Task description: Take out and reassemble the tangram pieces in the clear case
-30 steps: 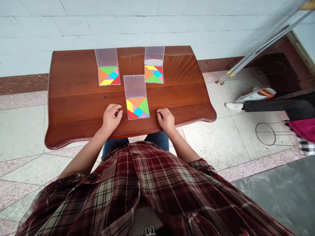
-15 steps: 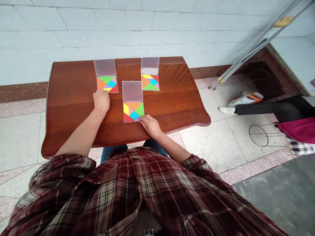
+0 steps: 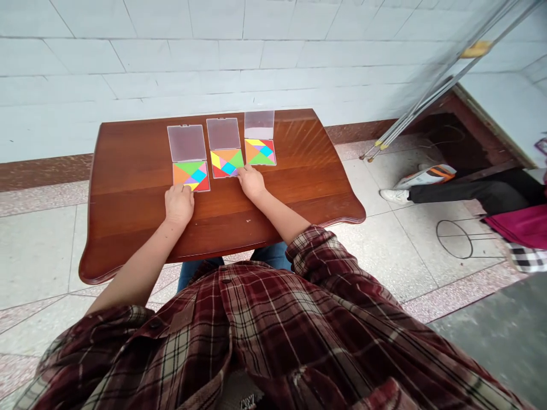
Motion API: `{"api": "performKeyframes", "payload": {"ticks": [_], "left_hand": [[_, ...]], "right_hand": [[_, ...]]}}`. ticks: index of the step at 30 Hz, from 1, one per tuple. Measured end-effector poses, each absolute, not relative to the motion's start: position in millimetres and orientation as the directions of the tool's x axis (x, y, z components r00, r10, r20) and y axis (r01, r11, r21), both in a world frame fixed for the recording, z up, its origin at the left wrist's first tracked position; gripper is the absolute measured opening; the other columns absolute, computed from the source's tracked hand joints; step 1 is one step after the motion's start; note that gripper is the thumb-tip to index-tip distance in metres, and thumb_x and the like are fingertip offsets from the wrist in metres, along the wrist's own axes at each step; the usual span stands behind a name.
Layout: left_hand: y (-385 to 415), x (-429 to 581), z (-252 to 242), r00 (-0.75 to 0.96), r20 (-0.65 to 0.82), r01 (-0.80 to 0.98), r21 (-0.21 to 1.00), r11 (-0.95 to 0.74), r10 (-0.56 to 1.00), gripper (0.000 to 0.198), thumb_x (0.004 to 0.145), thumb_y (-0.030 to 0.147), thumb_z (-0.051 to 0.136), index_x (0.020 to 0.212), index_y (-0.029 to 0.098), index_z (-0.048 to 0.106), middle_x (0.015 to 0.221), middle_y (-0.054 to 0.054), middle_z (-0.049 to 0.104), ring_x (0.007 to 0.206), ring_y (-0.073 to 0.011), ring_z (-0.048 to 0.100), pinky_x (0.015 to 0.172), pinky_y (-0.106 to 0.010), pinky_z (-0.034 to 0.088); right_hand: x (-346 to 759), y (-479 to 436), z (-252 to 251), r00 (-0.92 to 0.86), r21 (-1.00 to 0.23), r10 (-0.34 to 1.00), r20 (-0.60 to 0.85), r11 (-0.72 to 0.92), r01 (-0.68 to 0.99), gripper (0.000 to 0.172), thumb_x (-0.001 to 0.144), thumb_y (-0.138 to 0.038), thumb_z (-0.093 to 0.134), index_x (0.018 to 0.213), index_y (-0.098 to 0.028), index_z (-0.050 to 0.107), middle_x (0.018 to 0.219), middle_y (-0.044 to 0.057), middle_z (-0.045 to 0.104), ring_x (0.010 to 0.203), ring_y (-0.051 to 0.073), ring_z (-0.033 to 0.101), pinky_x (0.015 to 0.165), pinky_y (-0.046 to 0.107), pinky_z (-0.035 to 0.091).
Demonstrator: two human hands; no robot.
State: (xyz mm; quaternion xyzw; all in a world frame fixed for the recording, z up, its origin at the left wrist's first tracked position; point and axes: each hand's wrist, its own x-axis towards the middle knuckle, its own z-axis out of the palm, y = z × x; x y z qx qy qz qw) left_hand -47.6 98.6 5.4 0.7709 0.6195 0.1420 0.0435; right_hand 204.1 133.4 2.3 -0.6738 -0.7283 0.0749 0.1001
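Three tangram sets in flat clear cases lie side by side on the brown wooden table, each with its lid folded open toward the wall. At the left tangram case (image 3: pixel 181 172), my left hand (image 3: pixel 179 205) has its fingers closed on the near edge. My right hand (image 3: pixel 252 181) pinches the near right corner of the middle tangram case (image 3: pixel 228 162), its fingertips covering that corner. Untouched, the right tangram case (image 3: pixel 260 152) lies just beyond my right hand. Coloured triangles and four-sided pieces fill all the trays.
The wooden table (image 3: pixel 299 188) stands against a white block wall (image 3: pixel 213 57). Crutches (image 3: pixel 397 122) lean at the right. Beyond the table's right end are a person's leg with a white shoe (image 3: pixel 394 196), a bag (image 3: pixel 427 175) and a round wire frame (image 3: pixel 454 239).
My right hand has slid the middle case away from me, up between the other two. My left hand has drawn the left case nearer to me. The right case stays put.
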Motion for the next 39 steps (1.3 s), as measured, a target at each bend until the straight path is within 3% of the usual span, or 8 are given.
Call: {"api": "performKeyframes", "payload": {"ticks": [7, 15, 18, 23, 27, 34, 39], "left_hand": [[28, -25, 3, 0.343, 0.161, 0.912, 0.179, -0.370, 0.925, 0.025, 0.094, 0.026, 0.041, 0.092, 0.017, 0.065, 0.092, -0.016, 0.063, 0.091, -0.0322, 0.058, 0.080, -0.045, 0.043], [-5, -11, 3, 0.380, 0.106, 0.910, 0.135, -0.392, 0.919, 0.027, 0.097, 0.024, 0.040, 0.092, 0.016, 0.066, 0.092, -0.015, 0.064, 0.090, -0.0306, 0.058, 0.080, -0.043, 0.041], [-10, -9, 3, 0.389, 0.123, 0.902, 0.153, -0.404, 0.913, 0.026, 0.097, 0.023, 0.041, 0.093, 0.016, 0.066, 0.091, -0.015, 0.063, 0.088, -0.0292, 0.058, 0.080, -0.042, 0.041], [-19, 2, 3, 0.430, 0.111, 0.879, 0.178, -0.443, 0.896, 0.026, 0.096, 0.021, 0.042, 0.090, 0.016, 0.067, 0.092, -0.015, 0.063, 0.089, -0.0303, 0.057, 0.080, -0.043, 0.041], [-22, 13, 1, 0.456, 0.139, 0.851, 0.222, -0.476, 0.879, 0.024, 0.095, 0.021, 0.044, 0.092, 0.016, 0.067, 0.091, -0.014, 0.063, 0.088, -0.0292, 0.057, 0.081, -0.043, 0.041], [-26, 7, -9, 0.474, 0.249, 0.777, 0.332, -0.534, 0.844, 0.023, 0.094, 0.022, 0.044, 0.095, 0.018, 0.067, 0.092, -0.012, 0.064, 0.088, -0.0266, 0.057, 0.082, -0.041, 0.044], [-19, -17, -8, 0.303, 0.321, 0.796, 0.432, -0.424, 0.897, 0.022, 0.093, 0.027, 0.047, 0.102, 0.018, 0.065, 0.109, -0.012, 0.063, 0.100, -0.0263, 0.057, 0.091, -0.042, 0.046]], "right_hand": [[199, 154, 16, -0.018, -0.222, 0.999, -0.033, 0.010, 0.975, 0.032, 0.100, -0.013, 0.036, 0.118, -0.013, 0.062, 0.122, 0.016, 0.061, 0.098, 0.025, 0.061, 0.080, 0.034, 0.046], [203, 153, 14, -0.026, -0.230, 0.999, -0.024, 0.020, 0.973, 0.038, 0.098, -0.009, 0.031, 0.119, -0.014, 0.062, 0.123, 0.015, 0.061, 0.101, 0.024, 0.060, 0.083, 0.033, 0.046], [206, 155, 14, -0.013, -0.309, 1.000, -0.018, 0.006, 0.951, 0.035, 0.097, -0.009, 0.034, 0.117, -0.013, 0.062, 0.123, 0.014, 0.061, 0.098, 0.023, 0.060, 0.084, 0.034, 0.047], [213, 117, 13, 0.047, -0.577, 0.993, 0.112, 0.026, 0.816, 0.029, 0.093, -0.011, 0.041, 0.111, -0.016, 0.063, 0.117, 0.009, 0.063, 0.102, 0.020, 0.060, 0.090, 0.032, 0.049], [211, 59, 15, -0.083, -0.678, 0.987, 0.134, 0.153, 0.719, 0.023, 0.090, -0.013, 0.044, 0.101, -0.017, 0.065, 0.099, 0.007, 0.066, 0.096, 0.019, 0.061, 0.091, 0.031, 0.048], [207, 15, 14, -0.188, -0.621, 0.980, -0.063, 0.109, 0.776, 0.031, 0.087, -0.014, 0.056, 0.115, -0.016, 0.066, 0.118, 0.010, 0.062, 0.095, 0.019, 0.061, 0.092, 0.033, 0.049], [204, 13, 29, -0.182, -0.539, 0.979, -0.094, 0.104, 0.836, 0.034, 0.090, -0.014, 0.055, 0.123, -0.013, 0.064, 0.123, 0.013, 0.060, 0.105, 0.022, 0.061, 0.096, 0.034, 0.048]]}}
